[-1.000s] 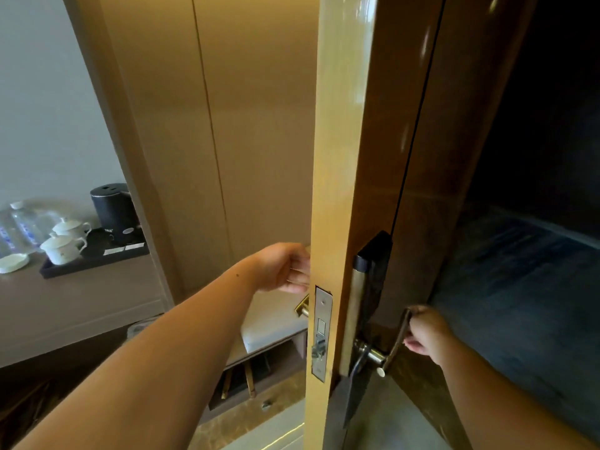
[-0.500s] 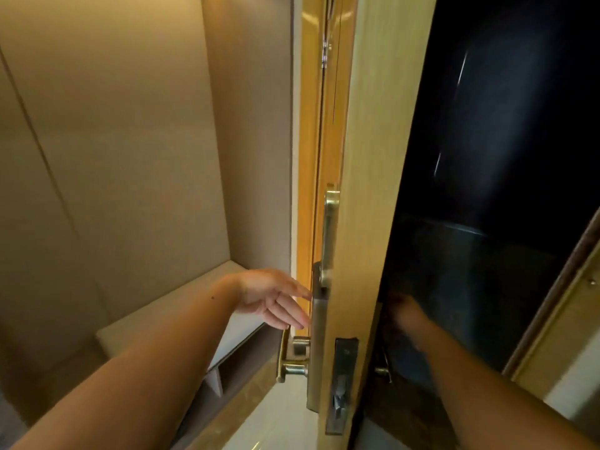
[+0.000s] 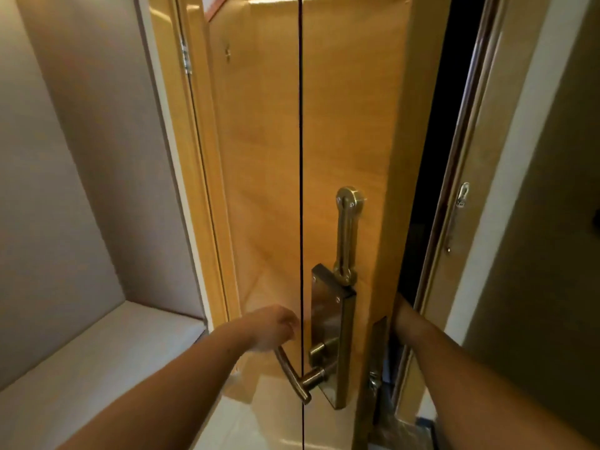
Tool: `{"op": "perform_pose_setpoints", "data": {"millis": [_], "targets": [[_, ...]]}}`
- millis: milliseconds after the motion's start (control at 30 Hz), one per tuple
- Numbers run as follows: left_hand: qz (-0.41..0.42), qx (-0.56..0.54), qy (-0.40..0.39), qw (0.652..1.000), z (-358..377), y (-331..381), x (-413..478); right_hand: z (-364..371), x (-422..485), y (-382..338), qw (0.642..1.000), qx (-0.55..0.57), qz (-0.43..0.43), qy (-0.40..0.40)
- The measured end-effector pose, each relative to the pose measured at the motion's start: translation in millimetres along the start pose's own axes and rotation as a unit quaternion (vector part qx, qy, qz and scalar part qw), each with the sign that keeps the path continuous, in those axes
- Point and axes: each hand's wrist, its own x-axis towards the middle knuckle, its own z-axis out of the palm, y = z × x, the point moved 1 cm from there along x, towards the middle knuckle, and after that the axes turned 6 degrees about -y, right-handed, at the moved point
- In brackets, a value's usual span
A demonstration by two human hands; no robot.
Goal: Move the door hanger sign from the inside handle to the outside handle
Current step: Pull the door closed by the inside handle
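My left grip (image 3: 271,328) curled loosely with fingers bent under, left forearm stretched forward, my right forearm reaching ahead, right grip hidden from view

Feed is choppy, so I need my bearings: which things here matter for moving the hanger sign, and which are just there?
Job:
- wooden door
- brass inside lever handle, held at its end by the left hand
- right arm, reaching round the door's edge; hand hidden

Sign: not visible.

Just there:
- brass swing-bar door guard
- pale padded bench
- metal strike plate
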Motion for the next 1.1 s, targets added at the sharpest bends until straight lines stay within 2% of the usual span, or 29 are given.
{"op": "perform_pose_setpoints", "data": {"millis": [100,200,300,433,567,800,900,1000,1100], "targets": [[0.021,0.048,-0.036,0.998,18.1,12.5,37.4,-36.5,9.7,-1.3,1.0,-0.012,0.023,0.011],[0.028,0.125,-0.044,0.991,35.2,23.3,78.9,-75.1,31.5,6.7,0.993,-0.088,0.08,0.021],[0.021,0.23,-0.028,0.973,49.5,39.5,108.9,-113.7,54.3,14.8,0.989,-0.124,0.068,0.041],[0.015,0.259,-0.031,0.965,50.9,65.2,143.6,-155.7,71.1,22.2,0.99,-0.122,0.058,0.038],[0.021,0.251,-0.036,0.967,52.0,92.1,182.2,-186.8,79.0,25.4,0.995,-0.067,0.059,0.034],[0.032,0.371,0.019,0.928,49.8,135.4,241.8,-218.9,102.9,31.7,0.994,-0.053,0.054,0.074],[0.022,0.343,0.045,0.938,49.4,152.2,264.7,-223.2,121.2,28.3,0.994,-0.055,0.049,0.079],[0.049,0.281,0.073,0.956,47.3,159.7,289.3,-225.8,141.4,22.6,0.994,-0.053,0.04,0.086],[0.072,0.159,0.033,0.984,44.4,157.6,317.4,-229.8,164.4,18.8,0.993,-0.062,0.039,0.094]]}}
